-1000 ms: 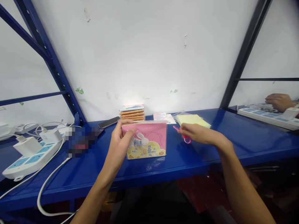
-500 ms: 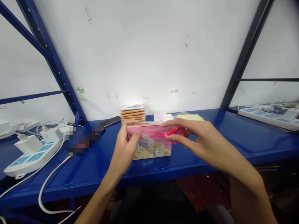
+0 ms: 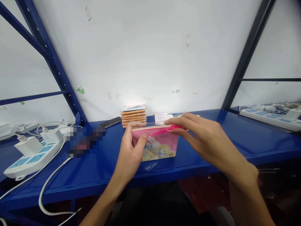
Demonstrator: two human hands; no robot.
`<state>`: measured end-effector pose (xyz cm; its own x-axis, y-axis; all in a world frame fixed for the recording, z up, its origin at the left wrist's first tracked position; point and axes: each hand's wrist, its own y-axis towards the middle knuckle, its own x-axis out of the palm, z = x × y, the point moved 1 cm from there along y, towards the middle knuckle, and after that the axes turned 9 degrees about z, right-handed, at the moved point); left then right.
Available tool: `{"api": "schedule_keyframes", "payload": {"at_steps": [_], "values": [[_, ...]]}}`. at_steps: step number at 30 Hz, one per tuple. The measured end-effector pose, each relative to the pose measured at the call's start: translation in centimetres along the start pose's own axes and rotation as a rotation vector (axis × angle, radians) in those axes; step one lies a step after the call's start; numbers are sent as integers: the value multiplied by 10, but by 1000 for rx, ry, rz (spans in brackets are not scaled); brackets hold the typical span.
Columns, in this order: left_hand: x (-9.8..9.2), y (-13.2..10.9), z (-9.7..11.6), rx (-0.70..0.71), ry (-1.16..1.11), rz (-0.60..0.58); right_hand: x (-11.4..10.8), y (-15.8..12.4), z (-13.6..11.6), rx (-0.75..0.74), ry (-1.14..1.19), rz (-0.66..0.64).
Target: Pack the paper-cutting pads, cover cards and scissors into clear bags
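My left hand (image 3: 130, 150) grips a pink packet with a rabbit print (image 3: 163, 148) by its left side, thumb on the front. The packet stands on the shelf, tilted slightly back, and looks wrapped in clear plastic. My right hand (image 3: 202, 141) is shut on a pair of pink scissors (image 3: 168, 129). Their blades lie along the packet's top edge, and the fingers hide the handles. I cannot tell whether the blades are cutting the plastic.
Behind the packet stand a stack of orange-edged booklets (image 3: 133, 116) and a pastel packet (image 3: 162, 118). A phone (image 3: 110, 122) lies on the blue steel shelf (image 3: 199, 157). A pixelated patch (image 3: 84, 142) and a power strip (image 3: 25, 164) with white cables lie left.
My right hand has come in from the right with the scissors, bringing them onto the packet's top edge. The packet has shifted right, and the hand at the far right has gone.
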<state>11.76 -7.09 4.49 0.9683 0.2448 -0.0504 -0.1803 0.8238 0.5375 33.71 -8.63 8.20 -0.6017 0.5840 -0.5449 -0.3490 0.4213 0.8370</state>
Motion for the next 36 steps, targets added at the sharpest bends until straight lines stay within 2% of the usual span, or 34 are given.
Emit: {"api": "schedule_keyframes", "payload": {"at_steps": [5, 10, 16, 25, 32, 36], "values": [[1, -2, 1, 24, 23, 11, -1, 1, 0, 21, 117, 57], [2, -4, 0, 28, 20, -14, 4, 2, -2, -43, 158, 12], [2, -4, 0, -5, -35, -53, 12, 5, -5, -53, 144, -19], [1, -4, -2, -46, -115, -80, 13, 4, 0, -71, 101, 55], [0, -2, -3, -15, -100, -92, 12, 6, -5, -78, 154, 52], [0, 1, -7, -18, -79, -80, 7, 5, -1, -20, 73, 137]]}}
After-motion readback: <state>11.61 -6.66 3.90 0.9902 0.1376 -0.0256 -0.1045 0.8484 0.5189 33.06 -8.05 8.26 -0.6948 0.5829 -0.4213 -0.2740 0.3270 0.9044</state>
